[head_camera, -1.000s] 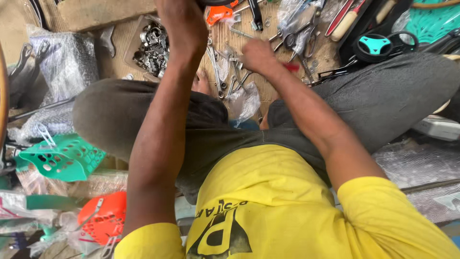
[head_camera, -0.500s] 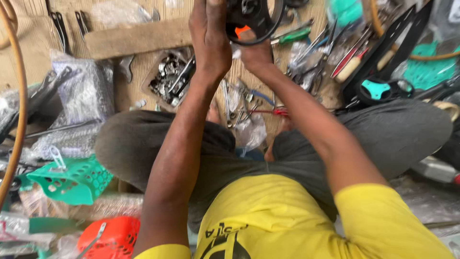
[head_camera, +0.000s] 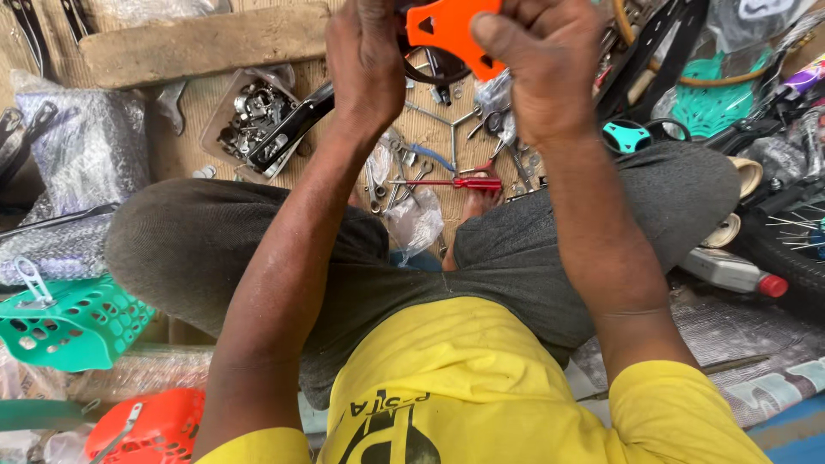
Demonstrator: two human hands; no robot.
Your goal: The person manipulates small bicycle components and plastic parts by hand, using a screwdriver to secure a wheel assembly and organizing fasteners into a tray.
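At the far left a green basket [head_camera: 73, 322] lay on the floor beside the knee. Above the lap, the left hand [head_camera: 369, 60] and right hand [head_camera: 537, 64] held an orange plastic part [head_camera: 451, 30], fingers closed around it and its black ring. It looked like fitting work, calling next for steady alignment.

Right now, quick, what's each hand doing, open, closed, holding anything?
Left hand: closed, gripping a dark part beside the orange plastic piece; what the part is cannot be told.
Right hand: closed on the orange plastic piece.
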